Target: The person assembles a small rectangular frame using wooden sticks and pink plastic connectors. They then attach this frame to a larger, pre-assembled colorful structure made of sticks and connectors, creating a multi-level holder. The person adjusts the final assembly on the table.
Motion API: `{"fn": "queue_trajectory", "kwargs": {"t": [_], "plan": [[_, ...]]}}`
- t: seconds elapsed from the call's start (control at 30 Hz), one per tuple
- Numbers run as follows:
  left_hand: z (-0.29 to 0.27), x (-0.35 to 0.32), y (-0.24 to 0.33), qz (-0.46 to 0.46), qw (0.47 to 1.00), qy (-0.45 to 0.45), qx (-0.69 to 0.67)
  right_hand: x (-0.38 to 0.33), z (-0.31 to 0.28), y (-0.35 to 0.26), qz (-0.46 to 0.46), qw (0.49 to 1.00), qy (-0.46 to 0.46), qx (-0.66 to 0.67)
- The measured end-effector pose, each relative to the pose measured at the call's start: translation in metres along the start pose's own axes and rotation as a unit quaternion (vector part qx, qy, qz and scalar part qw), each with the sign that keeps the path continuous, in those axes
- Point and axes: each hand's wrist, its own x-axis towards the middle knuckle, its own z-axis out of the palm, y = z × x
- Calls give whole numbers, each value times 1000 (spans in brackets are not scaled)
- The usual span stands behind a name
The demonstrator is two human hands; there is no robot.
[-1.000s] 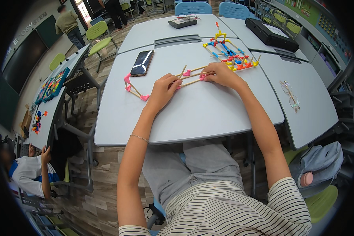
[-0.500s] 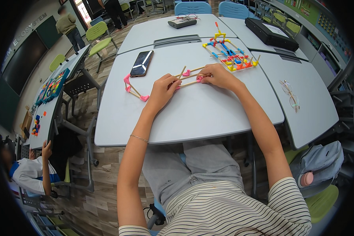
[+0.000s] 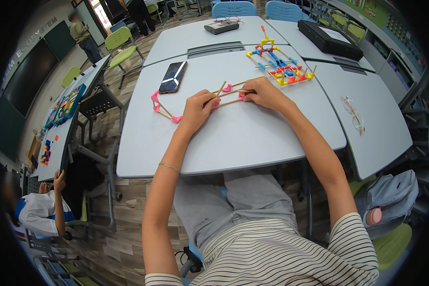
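On the white table, my left hand (image 3: 200, 107) is closed, its fingertips pinching a wooden stick (image 3: 221, 88) that slants up and away. A pink connector is partly covered just beside those fingers. My right hand (image 3: 265, 93) is closed on another pink connector (image 3: 241, 97) at the end of a second wooden stick (image 3: 229, 102), which runs across between the hands. Beyond them a loose-looking pink joint (image 3: 227, 88) sits by more sticks, partly hidden by the right hand. Left of my left hand lies a piece of pink joints and sticks (image 3: 165, 112).
A phone (image 3: 173, 77) lies behind my left hand. Past my right hand stands a colourful stick-and-connector frame (image 3: 282, 64). Eyeglasses (image 3: 352, 115) rest on the right-hand table, a black case (image 3: 330, 40) at the back right, a grey device (image 3: 221, 26) at the back.
The view has shifted slightly. Both hands stay in nearly the same place, with the right fingers moving a little at the pink connector.
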Motion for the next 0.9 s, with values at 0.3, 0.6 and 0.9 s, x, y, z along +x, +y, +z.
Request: {"fn": "queue_trajectory", "kwargs": {"t": [0.3, 0.6, 0.9], "plan": [[-1, 0, -4, 0, 1000, 3, 14, 1, -1, -2, 21, 1000, -5, 21], [-2, 0, -1, -12, 999, 18, 29, 0, -6, -9, 80, 996, -37, 20], [-3, 1, 3, -9, 1000, 7, 25, 4, -8, -5, 60, 980, 71, 177]]}}
